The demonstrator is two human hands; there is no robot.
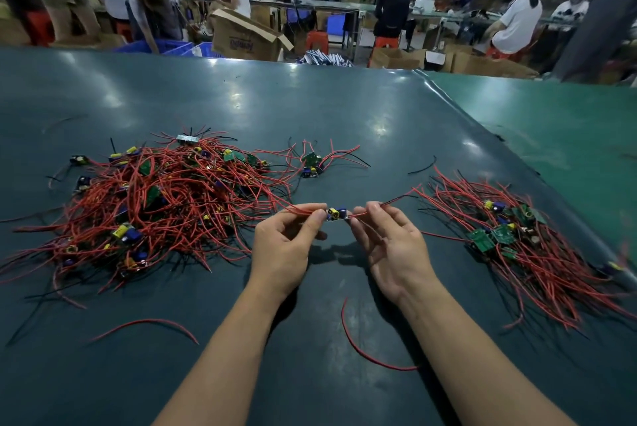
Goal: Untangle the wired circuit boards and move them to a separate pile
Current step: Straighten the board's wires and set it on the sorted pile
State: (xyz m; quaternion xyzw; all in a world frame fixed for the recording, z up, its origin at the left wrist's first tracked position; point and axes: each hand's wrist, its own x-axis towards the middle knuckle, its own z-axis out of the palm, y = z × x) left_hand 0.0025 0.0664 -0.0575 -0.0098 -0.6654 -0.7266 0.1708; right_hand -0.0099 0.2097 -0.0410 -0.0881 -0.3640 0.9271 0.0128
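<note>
A small circuit board (337, 214) with yellow and blue parts hangs between my two hands above the table. My left hand (286, 246) pinches the red wires on its left side, which trail back into the big tangled pile (155, 198) of red-wired boards on the left. My right hand (389, 246) pinches the red and black wires on its right side. A second, looser pile (517, 239) of boards with green faces up lies on the right.
The dark green table (310, 108) carries a small stray cluster of boards (312, 163) behind my hands. Loose red wires lie near my forearms (365, 349) and at the front left (144, 325). A loose black wire (422, 167) lies farther back. Other people work at benches beyond.
</note>
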